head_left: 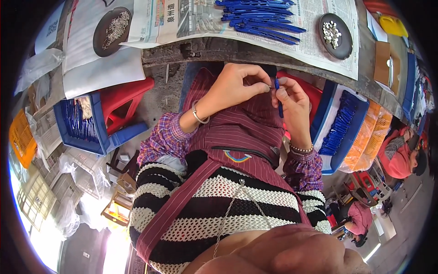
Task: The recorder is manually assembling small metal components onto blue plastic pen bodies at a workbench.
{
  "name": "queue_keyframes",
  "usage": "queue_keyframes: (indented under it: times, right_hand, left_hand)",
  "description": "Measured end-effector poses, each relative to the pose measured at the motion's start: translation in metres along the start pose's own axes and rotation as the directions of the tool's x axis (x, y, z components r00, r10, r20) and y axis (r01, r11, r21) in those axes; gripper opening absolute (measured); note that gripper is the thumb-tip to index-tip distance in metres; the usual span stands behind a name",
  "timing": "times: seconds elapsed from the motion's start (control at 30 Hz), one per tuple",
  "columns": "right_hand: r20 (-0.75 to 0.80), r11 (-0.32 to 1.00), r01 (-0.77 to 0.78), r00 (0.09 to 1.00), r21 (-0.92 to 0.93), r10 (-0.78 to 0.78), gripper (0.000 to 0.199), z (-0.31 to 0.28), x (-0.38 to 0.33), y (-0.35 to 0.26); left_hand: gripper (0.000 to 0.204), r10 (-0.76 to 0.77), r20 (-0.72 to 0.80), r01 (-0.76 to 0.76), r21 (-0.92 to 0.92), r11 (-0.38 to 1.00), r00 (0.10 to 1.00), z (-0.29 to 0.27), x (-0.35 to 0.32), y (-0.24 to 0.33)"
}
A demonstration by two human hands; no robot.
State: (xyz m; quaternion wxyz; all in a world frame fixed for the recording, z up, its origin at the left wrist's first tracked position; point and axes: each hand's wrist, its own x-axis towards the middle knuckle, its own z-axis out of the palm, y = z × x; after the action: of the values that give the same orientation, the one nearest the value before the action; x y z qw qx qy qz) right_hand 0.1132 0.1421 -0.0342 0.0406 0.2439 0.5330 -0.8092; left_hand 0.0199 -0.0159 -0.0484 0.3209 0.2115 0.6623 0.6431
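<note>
Both hands meet in front of my apron, just below the table's edge. My right hand point(294, 98) is closed round a slim blue plastic piece point(277, 84) that stands roughly upright between thumb and fingers. Beside it, my left hand point(242, 86) pinches thumb and forefinger together close to the piece's upper part; whatever lies in that pinch is too small to name. Several similar blue pieces point(262, 18) lie in a pile on newspaper point(196, 20). A dark round dish point(101, 39) of small thin metal parts is at the left, another dark dish point(345, 45) of small silvery bits at the right.
A blue bin point(102, 137) with blue pieces stands on the left by a red stool point(130, 93). At the right is a second blue bin point(319, 132) of blue pieces, next to orange crates point(365, 132). Two other people point(397, 157) are farther off at the right.
</note>
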Motion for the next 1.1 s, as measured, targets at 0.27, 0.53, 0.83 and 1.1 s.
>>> queue_keyframes:
  times: [0.27,0.53,0.83,1.1]
  right_hand:
    - [0.047,0.994,-0.076,0.996,0.076,0.072,0.017,-0.004,-0.001,0.001]
    - [0.064,0.994,-0.105,0.992,-0.021,0.106,0.014,-0.005,0.001,0.005]
    - [0.086,0.989,-0.109,0.991,0.1,0.1,0.017,-0.009,-0.004,0.004]
    - [0.054,0.993,-0.099,0.994,0.059,0.096,0.015,-0.016,-0.006,0.006]
  left_hand:
    - [0.012,0.004,-0.03,-0.005,-0.021,1.0,1.0,0.004,0.002,-0.003]
    - [0.01,-0.089,-0.026,0.088,-0.028,0.996,0.996,0.002,0.004,0.003]
    - [0.006,-0.09,-0.009,0.089,-0.058,0.994,0.996,0.008,0.005,0.0]
    - [0.009,-0.028,-0.045,0.03,0.035,0.999,0.999,0.013,0.008,-0.001]
